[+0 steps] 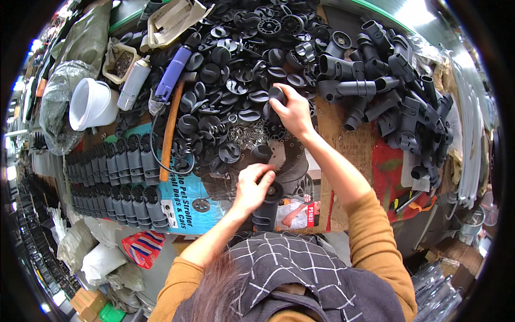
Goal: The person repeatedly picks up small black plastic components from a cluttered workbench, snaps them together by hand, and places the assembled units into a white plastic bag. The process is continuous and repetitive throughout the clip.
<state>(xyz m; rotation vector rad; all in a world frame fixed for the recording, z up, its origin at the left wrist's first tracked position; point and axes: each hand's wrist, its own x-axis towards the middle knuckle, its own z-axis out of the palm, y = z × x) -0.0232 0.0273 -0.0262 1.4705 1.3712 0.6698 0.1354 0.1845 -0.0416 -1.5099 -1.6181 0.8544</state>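
My right hand (294,114) is closed on a black round cap (277,94) at the near edge of a heap of black twist knobs (230,86). Lower and to the left, my left hand (253,185) has thumb and fingertips drawn together; anything between them is too small to make out. Just beyond those fingertips sits another black round cap (261,154). Beside my left hand, at the table's near edge, stands a dark grey plastic tube fitting (265,213) with a round end facing up. A pile of small metal screws (248,134) lies between the hands and the knobs.
Dark grey tube fittings (397,96) are heaped at the right. Fittings with round black tops (129,161) stand in rows at the left. A wooden-handled hammer (171,129), a purple power tool (173,72), a spray can (134,83) and a white bucket (92,104) lie behind them.
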